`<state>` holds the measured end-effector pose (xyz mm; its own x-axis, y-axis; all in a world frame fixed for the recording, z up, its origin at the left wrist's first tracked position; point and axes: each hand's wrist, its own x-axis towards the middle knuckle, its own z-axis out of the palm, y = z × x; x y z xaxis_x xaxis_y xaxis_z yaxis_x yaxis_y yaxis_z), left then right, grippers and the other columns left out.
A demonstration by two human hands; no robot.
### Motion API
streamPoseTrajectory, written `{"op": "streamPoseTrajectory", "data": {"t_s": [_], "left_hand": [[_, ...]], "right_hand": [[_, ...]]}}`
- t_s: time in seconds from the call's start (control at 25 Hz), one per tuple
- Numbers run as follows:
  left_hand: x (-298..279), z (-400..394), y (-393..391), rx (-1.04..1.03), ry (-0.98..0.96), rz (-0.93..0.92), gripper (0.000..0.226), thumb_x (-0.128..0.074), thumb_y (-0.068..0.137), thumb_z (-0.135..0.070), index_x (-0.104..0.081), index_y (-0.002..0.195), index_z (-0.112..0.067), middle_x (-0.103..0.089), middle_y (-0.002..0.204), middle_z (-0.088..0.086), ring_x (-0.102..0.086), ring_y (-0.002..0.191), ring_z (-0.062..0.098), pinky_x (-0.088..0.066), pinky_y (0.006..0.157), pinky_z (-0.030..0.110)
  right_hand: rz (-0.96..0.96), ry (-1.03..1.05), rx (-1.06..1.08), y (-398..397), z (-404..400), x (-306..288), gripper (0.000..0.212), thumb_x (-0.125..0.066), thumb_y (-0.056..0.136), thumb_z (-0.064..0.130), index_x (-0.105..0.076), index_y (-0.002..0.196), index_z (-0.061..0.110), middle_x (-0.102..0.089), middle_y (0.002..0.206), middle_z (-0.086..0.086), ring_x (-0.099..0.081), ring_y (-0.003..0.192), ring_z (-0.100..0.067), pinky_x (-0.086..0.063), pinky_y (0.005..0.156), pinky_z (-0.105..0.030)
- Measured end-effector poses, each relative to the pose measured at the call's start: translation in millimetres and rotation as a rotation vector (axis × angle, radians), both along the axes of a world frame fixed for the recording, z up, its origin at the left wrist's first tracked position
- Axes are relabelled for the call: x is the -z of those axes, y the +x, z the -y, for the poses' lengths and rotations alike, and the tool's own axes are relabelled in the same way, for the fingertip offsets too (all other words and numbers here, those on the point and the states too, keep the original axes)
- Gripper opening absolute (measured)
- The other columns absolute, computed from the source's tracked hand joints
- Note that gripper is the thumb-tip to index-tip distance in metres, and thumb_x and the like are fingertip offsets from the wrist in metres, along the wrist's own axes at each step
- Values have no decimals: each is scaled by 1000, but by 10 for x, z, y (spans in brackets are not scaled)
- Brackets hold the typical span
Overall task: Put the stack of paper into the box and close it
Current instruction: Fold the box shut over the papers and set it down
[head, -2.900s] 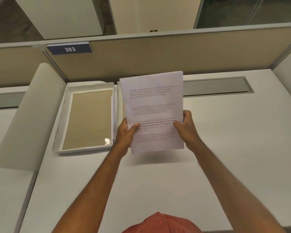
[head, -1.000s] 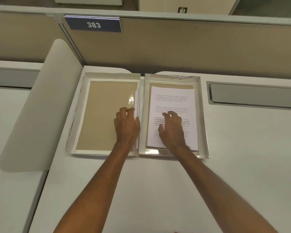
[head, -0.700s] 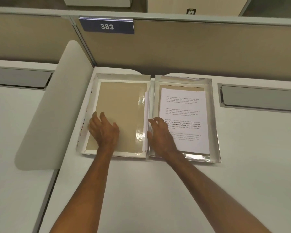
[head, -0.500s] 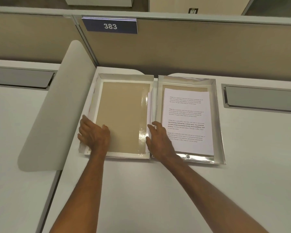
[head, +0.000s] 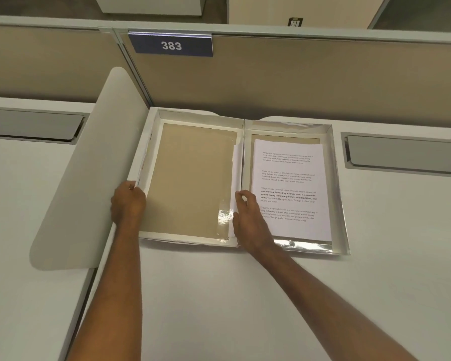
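Observation:
A flat white box lies open on the desk, its two halves side by side. The right half holds the stack of paper, printed side up. The left half, the lid, has a tan inner face and lies flat. My left hand grips the lid's outer left wall near the front. My right hand rests at the hinge between the halves, fingers curled on the middle wall and partly over the paper's left edge.
A curved white divider panel stands just left of the lid, close to my left hand. Tan partition walls with a "383" sign run behind the box. Grey cable trays are set into the desk at the right and left.
The paper went from both hands into the right half. My left hand slid across the lid to its outer left wall; my right hand moved off the paper to the hinge.

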<state>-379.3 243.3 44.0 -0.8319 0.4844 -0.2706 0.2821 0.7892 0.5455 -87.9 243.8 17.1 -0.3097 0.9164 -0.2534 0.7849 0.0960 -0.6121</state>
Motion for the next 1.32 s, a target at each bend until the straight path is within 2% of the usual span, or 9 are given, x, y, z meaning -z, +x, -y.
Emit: {"op": "streamPoseTrajectory", "data": {"t_s": [0.2,0.36,0.52,0.72,0.84,0.96,1.12,1.24,1.32], "left_hand": [[-344,31,-48,5,160,120,34,-58,92,-33,-74,121,-29,-73,122,1,-65,112,31,-52,97,38],[-782,38,22,86,344,269,23,-63,95,-34,-77,113,-28,-70,105,-3,-64,93,21,-48,80,30],[-1124,55,350,155,471,398,14,-64,97,-37,-76,103,-32,-68,88,-8,-57,71,12,-45,61,24],[-1234,63,848,240,549,658,15,-66,101,-33,-71,114,-30,-80,93,-16,-74,80,0,-59,71,21],[-1161,65,1128,329,511,806,32,-64,97,-48,-73,121,-28,-81,113,-1,-73,97,16,-59,90,38],[-1018,63,1497,462,358,897,53,-57,91,-68,-71,128,-32,-78,121,-10,-71,106,12,-56,83,38],[-526,110,1926,537,159,836,49,-60,101,-49,-61,143,-24,-62,148,-6,-57,133,16,-51,92,34],[-129,158,2010,521,87,662,54,-66,101,-37,-53,150,-19,-51,159,2,-52,141,22,-50,110,41],[32,179,2000,436,60,633,70,-71,97,-35,-42,157,-15,-44,163,4,-47,146,26,-42,119,44]], "right_hand": [[-50,-29,-56,90,-70,-11,52,-47,107,11,-39,158,6,-27,167,-4,-58,130,-30,-51,103,-39],[-145,-59,-38,196,-41,-32,50,-50,107,15,-45,157,12,-30,168,-5,-48,144,-25,-44,115,-38],[-288,-86,72,296,-4,-143,42,-56,106,15,-57,148,15,-41,158,-6,-51,141,-22,-42,116,-32],[-522,-174,290,480,-72,-541,31,-57,105,24,-67,134,25,-58,137,7,-65,107,-1,-53,101,-24],[-686,-239,373,679,-106,-848,28,-55,106,30,-70,130,28,-67,135,5,-69,115,-10,-58,100,-33],[-874,-276,454,905,-142,-1102,27,-55,106,35,-71,126,26,-73,129,5,-76,111,-16,-64,87,-29],[-1045,-233,623,1265,-183,-1240,31,-60,100,39,-72,126,25,-80,114,7,-78,93,-14,-62,70,-27],[-973,-228,713,1568,-171,-1115,39,-61,98,44,-68,133,28,-77,126,4,-74,114,-21,-63,92,-43],[-882,-252,740,1769,-144,-953,46,-61,98,44,-62,141,27,-68,141,1,-63,133,-28,-50,114,-53]]}}
